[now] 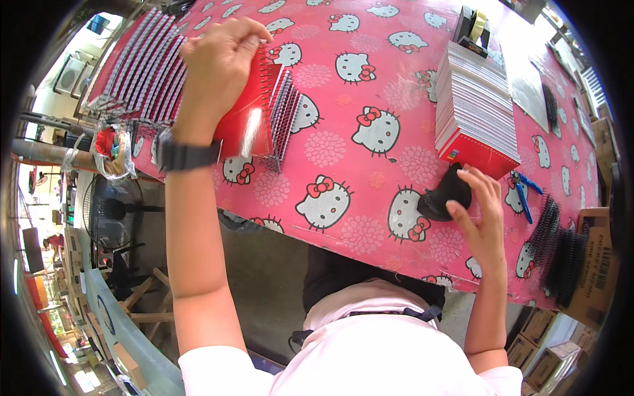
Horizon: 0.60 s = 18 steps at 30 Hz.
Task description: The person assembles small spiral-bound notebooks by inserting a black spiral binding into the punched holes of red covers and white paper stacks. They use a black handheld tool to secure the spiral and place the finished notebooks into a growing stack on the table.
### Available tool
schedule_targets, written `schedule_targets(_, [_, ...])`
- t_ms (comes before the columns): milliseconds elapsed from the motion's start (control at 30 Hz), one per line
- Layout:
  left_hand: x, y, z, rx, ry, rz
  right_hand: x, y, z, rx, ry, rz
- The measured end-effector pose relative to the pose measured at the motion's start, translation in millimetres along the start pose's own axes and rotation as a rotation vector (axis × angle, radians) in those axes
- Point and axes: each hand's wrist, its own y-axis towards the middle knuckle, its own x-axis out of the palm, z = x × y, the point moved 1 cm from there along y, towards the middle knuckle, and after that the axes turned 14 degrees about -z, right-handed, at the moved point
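At the upper left, my left hand (228, 63) is closed, thumb and forefinger pinched at the far end of a red spiral notebook's (247, 122) wire binding. The notebook is tilted and rests on a small pile of wire-bound notebooks (285, 109). My right hand (485, 208) curls its thumb and fingers round a rounded black object (449, 197), whose kind I cannot make out. That object lies against the near end of a long row of unbound page blocks (475, 102) with a red cover in front. The fingertips are close to this red cover.
Rows of spiral notebooks (142, 69) fill the far left. A tape dispenser (472, 30) stands behind the page blocks. Blue-handled pliers (523, 195) and black wire coils (558, 254) lie at right, near a cardboard box (594, 270). A fan (112, 211) stands beyond the table's left edge.
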Motion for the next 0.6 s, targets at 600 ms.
schedule_targets(600, [59.2,-4.4,-51.3,-0.205,0.07,-0.473,45.2,-11.6,27.1,0.019,-0.023,0.102])
